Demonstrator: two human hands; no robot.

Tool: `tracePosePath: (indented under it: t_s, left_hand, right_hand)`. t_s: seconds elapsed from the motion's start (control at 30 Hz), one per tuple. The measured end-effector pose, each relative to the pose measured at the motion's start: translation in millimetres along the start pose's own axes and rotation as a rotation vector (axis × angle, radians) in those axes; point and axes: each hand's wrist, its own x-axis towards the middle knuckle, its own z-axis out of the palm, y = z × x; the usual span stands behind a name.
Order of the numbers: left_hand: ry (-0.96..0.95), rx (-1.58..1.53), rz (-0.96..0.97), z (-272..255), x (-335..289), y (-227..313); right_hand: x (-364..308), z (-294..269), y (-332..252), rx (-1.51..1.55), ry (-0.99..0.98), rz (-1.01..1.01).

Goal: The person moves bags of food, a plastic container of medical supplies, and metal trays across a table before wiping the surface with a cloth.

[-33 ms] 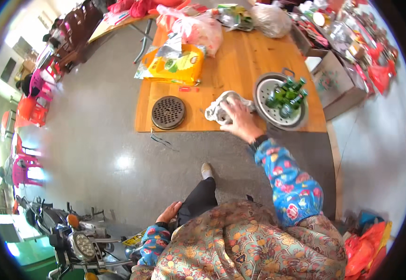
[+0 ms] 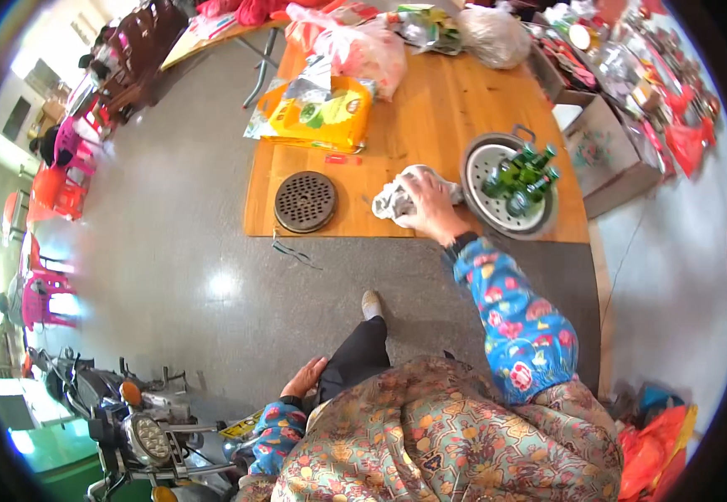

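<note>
The head view looks steeply down from above the wearer's floral smock [image 2: 439, 427], which fills the lower edge. It faces forward over the wooden table [image 2: 439, 100], about arm's reach from the right hand [image 2: 433, 207], curving at the rim.

Room left of cloth [image 2: 389, 202] (colander [image 2: 482, 161] right)

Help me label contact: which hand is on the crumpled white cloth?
The right bare hand, over the brown wooden table; the left hand is by the black trouser leg.

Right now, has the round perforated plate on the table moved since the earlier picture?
No; the round perforated plate keeps its place by the near-left corner of the table.
</note>
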Motion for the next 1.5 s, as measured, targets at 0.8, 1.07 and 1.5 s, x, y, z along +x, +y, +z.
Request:
tracePosePath:
  t_s: [0.8, 1.07, 1.5]
  left_hand:
    - [-0.317, -0.578, -0.086, -167, 292, 154]
    - [-0.12, -1.185, -0.34, -163, 335, 255]
    - [0.055, -1.354, -0.471, -134, 394, 329]
  right_hand:
    - [-170, 11, 71, 0.669, -0.434, 0.314]
    - [-309, -67, 225, 0.782, -0.322, 1.062]
    - [-204, -174, 346, 0.471, 0.57, 0.639]
